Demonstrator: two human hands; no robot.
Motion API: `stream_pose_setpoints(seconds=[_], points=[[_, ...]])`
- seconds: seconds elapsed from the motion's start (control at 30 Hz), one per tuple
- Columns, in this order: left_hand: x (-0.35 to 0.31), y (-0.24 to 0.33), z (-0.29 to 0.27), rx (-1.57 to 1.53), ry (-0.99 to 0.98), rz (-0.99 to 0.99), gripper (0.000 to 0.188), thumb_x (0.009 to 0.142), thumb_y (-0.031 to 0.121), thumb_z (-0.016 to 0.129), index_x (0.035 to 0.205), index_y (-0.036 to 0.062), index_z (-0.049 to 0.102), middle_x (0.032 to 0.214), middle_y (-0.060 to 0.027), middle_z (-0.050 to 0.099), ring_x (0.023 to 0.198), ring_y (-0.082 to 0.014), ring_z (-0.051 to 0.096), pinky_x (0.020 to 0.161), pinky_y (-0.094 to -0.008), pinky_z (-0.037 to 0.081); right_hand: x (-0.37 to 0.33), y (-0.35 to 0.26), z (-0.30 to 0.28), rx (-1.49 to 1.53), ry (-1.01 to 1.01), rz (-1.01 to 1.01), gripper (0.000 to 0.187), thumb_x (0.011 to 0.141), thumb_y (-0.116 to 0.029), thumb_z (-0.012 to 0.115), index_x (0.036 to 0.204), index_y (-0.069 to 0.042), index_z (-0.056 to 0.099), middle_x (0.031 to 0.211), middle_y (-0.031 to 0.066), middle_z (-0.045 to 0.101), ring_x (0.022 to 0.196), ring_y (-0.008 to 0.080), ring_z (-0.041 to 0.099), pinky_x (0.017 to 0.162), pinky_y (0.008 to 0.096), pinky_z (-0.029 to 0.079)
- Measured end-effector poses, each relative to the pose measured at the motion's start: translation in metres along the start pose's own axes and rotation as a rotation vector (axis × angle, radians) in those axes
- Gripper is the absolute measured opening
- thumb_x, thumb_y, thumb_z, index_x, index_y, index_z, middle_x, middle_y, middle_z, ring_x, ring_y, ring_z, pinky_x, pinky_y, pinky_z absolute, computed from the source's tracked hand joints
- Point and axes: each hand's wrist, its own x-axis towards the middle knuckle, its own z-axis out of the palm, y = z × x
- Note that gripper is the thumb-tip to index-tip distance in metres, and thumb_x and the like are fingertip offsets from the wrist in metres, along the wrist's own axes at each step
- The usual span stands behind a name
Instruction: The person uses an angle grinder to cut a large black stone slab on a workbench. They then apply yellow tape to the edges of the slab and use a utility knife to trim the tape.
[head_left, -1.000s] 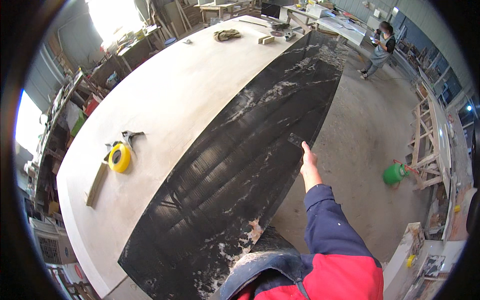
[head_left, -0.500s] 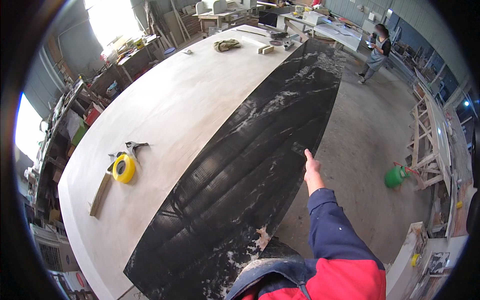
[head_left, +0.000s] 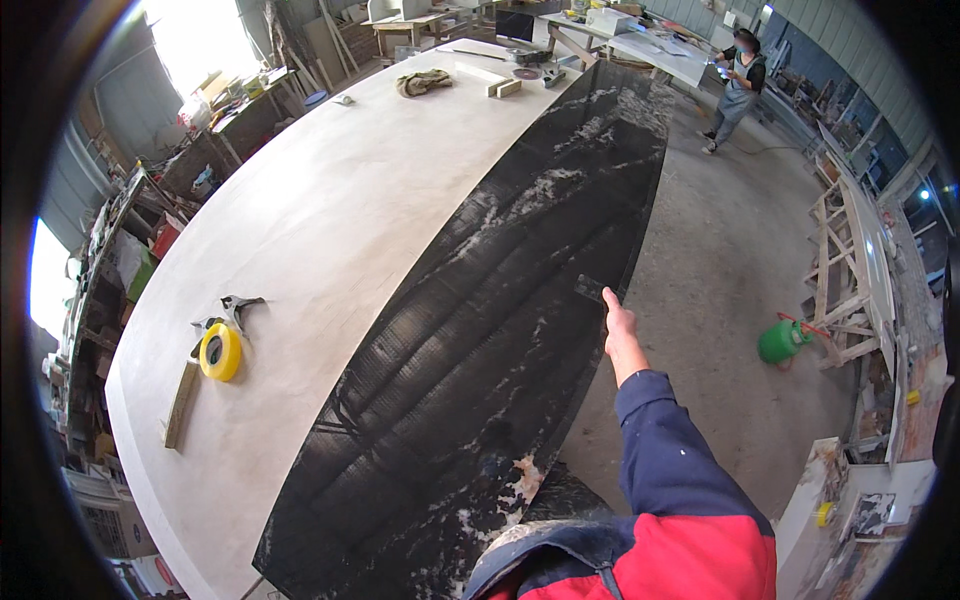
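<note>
Left hand isn't showing, so I can't tell its grip. Wood strip (head_left: 180, 405), yellow tape roll (head_left: 233, 352) and clamp (head_left: 235, 312) are sitting on the bench (head_left: 300, 230). Black veined slab (head_left: 480, 330) is lying along its right side, showing patchy sheen; you're probably mid-job, can't tell what's left. Its long axis is running near-left to far-right. Your right hand (head_left: 621, 327) is gripping a dark flat tool (head_left: 590, 288) over the slab, tip pointing left and slightly away.
</note>
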Motion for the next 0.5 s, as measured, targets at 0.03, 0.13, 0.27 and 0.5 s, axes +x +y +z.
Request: stream_pose_setpoints(seconds=[0.03,0.13,0.27,0.5], points=[[-0.003,0.000,0.005,0.003,-0.012,0.002,0.060,0.101,0.049,0.057,0.127,-0.0046,0.062,0.118,-0.0150,0.069,0.103,-0.0298,0.065,0.090,-0.0478,0.053,0.010,-0.001,-0.003,0.014,-0.017,-0.001,0.084,0.082,-0.049,0.082,0.126,0.018,0.057,0.131,0.0242,0.062,0.120,0.0302,0.061,0.102,0.0408,0.047],[-0.015,0.003,0.005,-0.015,-0.002,0.012,0.060,0.101,0.049,0.056,0.127,-0.0047,0.062,0.119,-0.0150,0.069,0.104,-0.0295,0.066,0.091,-0.0470,0.053,-0.019,-0.026,0.009,0.028,-0.039,0.005,0.084,0.082,-0.047,0.082,0.127,0.019,0.056,0.132,0.0243,0.062,0.120,0.0303,0.061,0.102,0.0406,0.048],[-0.023,0.004,0.014,-0.018,-0.031,0.029,0.060,0.102,0.048,0.056,0.128,-0.0049,0.062,0.120,-0.0151,0.069,0.105,-0.0291,0.066,0.092,-0.0459,0.053,-0.005,-0.036,0.001,-0.008,0.018,0.000,0.082,0.082,-0.045,0.083,0.126,0.018,0.057,0.128,0.0231,0.064,0.116,0.0291,0.062,0.099,0.0399,0.050],[-0.038,0.005,0.017,-0.045,-0.046,0.040,0.059,0.103,0.046,0.054,0.130,-0.0053,0.062,0.122,-0.0153,0.068,0.107,-0.0284,0.066,0.094,-0.0440,0.053,0.035,-0.037,-0.014,0.064,-0.056,-0.036,0.081,0.081,-0.046,0.084,0.123,0.019,0.059,0.121,0.0215,0.067,0.109,0.0271,0.065,0.095,0.0398,0.051]])
